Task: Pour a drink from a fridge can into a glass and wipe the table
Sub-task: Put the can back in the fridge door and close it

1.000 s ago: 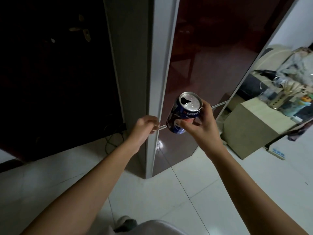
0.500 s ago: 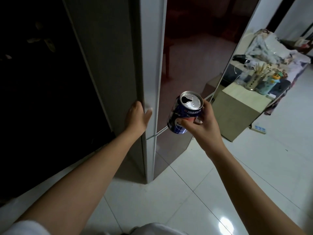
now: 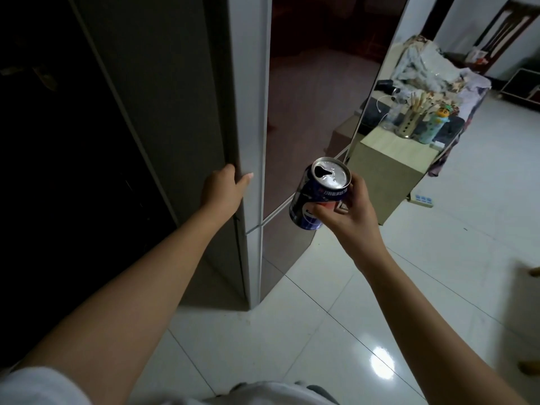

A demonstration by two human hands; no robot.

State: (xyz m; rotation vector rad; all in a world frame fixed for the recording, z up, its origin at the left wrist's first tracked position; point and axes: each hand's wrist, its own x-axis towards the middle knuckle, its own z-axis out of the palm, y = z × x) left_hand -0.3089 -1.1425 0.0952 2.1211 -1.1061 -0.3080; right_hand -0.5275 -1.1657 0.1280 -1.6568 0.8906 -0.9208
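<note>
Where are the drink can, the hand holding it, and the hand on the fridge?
Drink can (image 3: pixel 317 197), head view, on its blue side wall.
Right hand (image 3: pixel 350 217), head view, on the back of the hand.
Left hand (image 3: pixel 222 191), head view, on the back of the hand.

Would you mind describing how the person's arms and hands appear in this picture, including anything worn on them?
Both forearms are bare to above the elbow. The left hand and right hand wear no gloves, rings, watch or bracelets that show. A short white fabric sleeve covers the left upper arm at the picture's bottom-left corner. The left thumbnail looks short and unpainted.
</note>
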